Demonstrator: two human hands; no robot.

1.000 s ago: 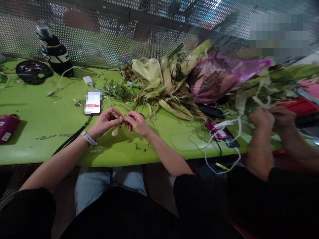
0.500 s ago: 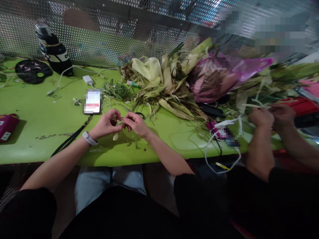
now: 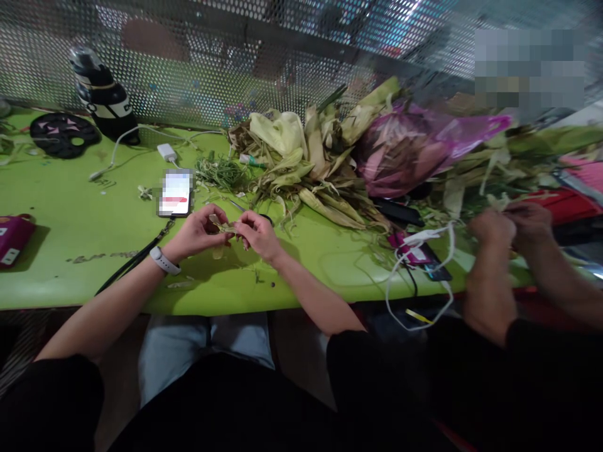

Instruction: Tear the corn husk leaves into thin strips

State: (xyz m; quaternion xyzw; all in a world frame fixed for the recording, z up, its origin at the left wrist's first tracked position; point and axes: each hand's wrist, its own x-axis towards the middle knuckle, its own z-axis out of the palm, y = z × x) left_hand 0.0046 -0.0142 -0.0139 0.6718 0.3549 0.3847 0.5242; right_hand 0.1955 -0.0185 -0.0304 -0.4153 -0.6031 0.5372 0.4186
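My left hand [image 3: 201, 235] pinches a small bundle of pale corn husk strips [image 3: 222, 226] between thumb and fingers. My right hand [image 3: 257, 235] closes on the other end of the same strips, its fingertips almost meeting those of the left. A pale flap of husk hangs below the left fingers. Just behind my hands lies what looks like a pair of scissors [image 3: 237, 205], mostly covered by my right hand. A lit phone [image 3: 176, 193] with a black wrist strap rests on the green table [image 3: 117, 235] beyond my left wrist.
A heap of dried corn husks [image 3: 325, 169] and a pink plastic bag [image 3: 391, 150] fill the back. Green shreds [image 3: 219, 171] lie behind the phone. A black bottle [image 3: 107, 100] stands at left. At right, another person's hands [image 3: 511, 227] work beside a white cable [image 3: 389, 292].
The husk strips between my fingers have shifted, now showing more stretched out between both hands. The other person's hands moved slightly, and the long strip they held is less visible.
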